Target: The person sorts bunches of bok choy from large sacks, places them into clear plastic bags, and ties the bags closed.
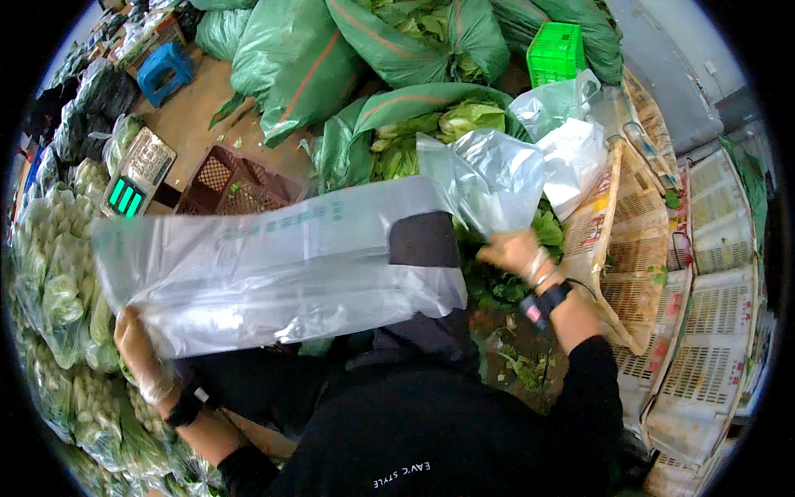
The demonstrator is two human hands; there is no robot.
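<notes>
A long translucent plastic bag [273, 265] with faint green print and a cut-out near its right end is spread in front of me. My left hand [141, 352], which seems to be in a thin clear glove, pinches its lower left corner. To the right, my right hand [512, 251] is slightly blurred, its fingers curled at the lower edge of a crumpled clear plastic bag [493, 178]. Beneath that lies a green sack [451, 95] of leafy greens [472, 120]. I cannot tell whether the two pieces of plastic are joined.
Bagged vegetables [62, 290] are piled along the left. A scale [137, 178] with a lit display stands by a brown crate [236, 182]. Full green sacks [290, 66], a blue stool [166, 74] and a green crate [555, 54] are farther back. White baskets [704, 356] line the right.
</notes>
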